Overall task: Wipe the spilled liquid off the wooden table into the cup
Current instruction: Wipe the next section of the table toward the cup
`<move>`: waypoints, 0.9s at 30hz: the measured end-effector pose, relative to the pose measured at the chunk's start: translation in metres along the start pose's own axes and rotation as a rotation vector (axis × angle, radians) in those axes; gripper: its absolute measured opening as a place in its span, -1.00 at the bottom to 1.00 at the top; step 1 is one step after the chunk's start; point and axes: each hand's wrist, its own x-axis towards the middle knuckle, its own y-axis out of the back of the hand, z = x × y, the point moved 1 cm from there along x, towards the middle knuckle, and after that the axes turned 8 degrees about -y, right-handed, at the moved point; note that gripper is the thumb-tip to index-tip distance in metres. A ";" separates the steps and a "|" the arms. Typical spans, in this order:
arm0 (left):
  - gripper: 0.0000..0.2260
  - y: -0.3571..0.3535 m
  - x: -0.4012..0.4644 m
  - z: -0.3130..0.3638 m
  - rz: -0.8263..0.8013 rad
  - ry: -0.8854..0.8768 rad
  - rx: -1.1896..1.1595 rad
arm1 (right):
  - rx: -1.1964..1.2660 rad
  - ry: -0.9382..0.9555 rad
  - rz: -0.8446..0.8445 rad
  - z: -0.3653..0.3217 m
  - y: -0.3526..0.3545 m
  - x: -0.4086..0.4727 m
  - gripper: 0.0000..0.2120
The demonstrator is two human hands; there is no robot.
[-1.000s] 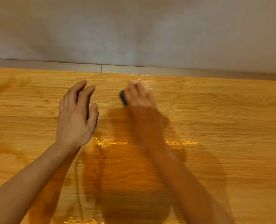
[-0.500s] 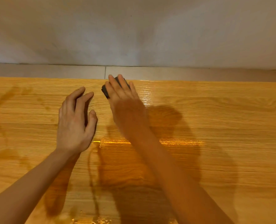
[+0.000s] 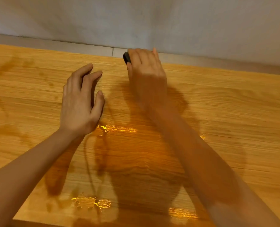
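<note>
Gripping a dark wiper [image 3: 127,57] at the wet table's [image 3: 234,102] far edge, right hand [image 3: 146,71]; left hand [image 3: 80,102] relaxed.

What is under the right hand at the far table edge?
A dark object shows only at its left end beside the right hand, which curls over it at the table edge. The rest is covered, so its shape and type cannot be told.

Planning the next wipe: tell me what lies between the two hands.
Head view: only wooden table between left hand and right hand, faintly smeared, with no object.
</note>
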 end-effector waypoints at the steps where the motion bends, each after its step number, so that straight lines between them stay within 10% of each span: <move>1: -0.58 0.000 0.000 0.000 0.000 -0.003 -0.005 | -0.015 0.027 -0.032 0.010 0.007 0.004 -0.74; 9: -0.58 0.000 0.000 -0.003 0.018 -0.033 -0.033 | -0.167 -0.414 -0.130 0.109 0.070 0.005 -0.61; 16: -0.56 0.000 0.003 -0.005 -0.018 -0.029 0.018 | -0.158 -0.230 -0.186 -0.023 -0.006 0.026 -0.67; 27: -0.54 0.005 -0.001 -0.024 -0.065 -0.121 -0.177 | -0.095 -0.404 -0.036 0.060 0.042 -0.002 -0.68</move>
